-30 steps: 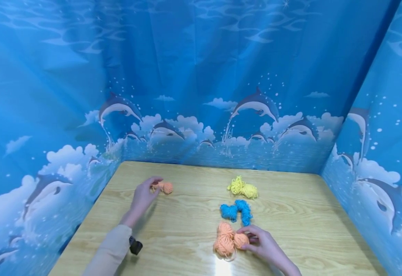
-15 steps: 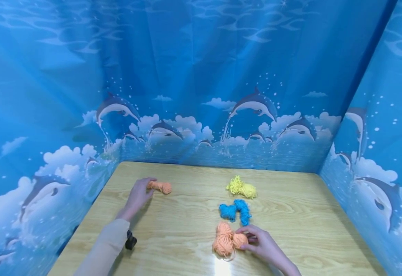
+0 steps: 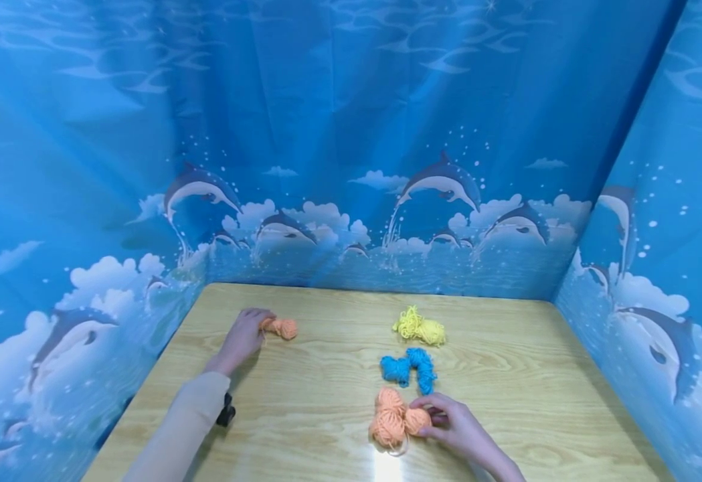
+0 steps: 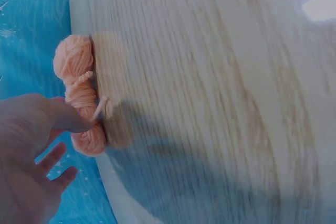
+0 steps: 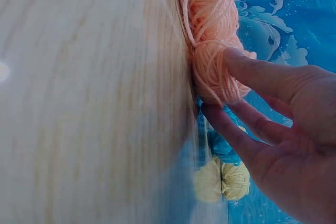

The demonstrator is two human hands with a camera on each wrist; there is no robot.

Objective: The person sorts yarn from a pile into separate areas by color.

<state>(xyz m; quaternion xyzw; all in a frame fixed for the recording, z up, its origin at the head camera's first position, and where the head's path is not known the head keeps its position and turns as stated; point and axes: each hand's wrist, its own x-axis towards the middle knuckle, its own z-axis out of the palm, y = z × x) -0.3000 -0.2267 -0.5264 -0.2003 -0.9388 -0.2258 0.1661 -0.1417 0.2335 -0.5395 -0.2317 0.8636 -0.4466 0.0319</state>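
Out at the far left of the table, my left hand (image 3: 245, 338) pinches the near end of a peach yarn skein (image 3: 282, 327). In the left wrist view the thumb lies on this skein (image 4: 81, 95), with the other fingers partly hidden behind it. A loose yarn end sticks out by the thumb. My right hand (image 3: 454, 425) holds a peach yarn ball (image 3: 417, 422) between thumb and fingers, at the right of a peach yarn bundle (image 3: 388, 428). In the right wrist view the thumb presses the near peach ball (image 5: 212, 74) from one side.
Just beyond the peach bundle lie two blue yarn skeins (image 3: 395, 370), and a yellow yarn bundle (image 3: 419, 327) sits farther back. All rest on a light wooden table (image 3: 308, 402). Blue dolphin-print curtains (image 3: 338, 134) close off its back and sides.
My left hand has slid left along the peach skein to its end, uncovering more of it. My right hand stays on the peach ball. The whole head view has shifted slightly.
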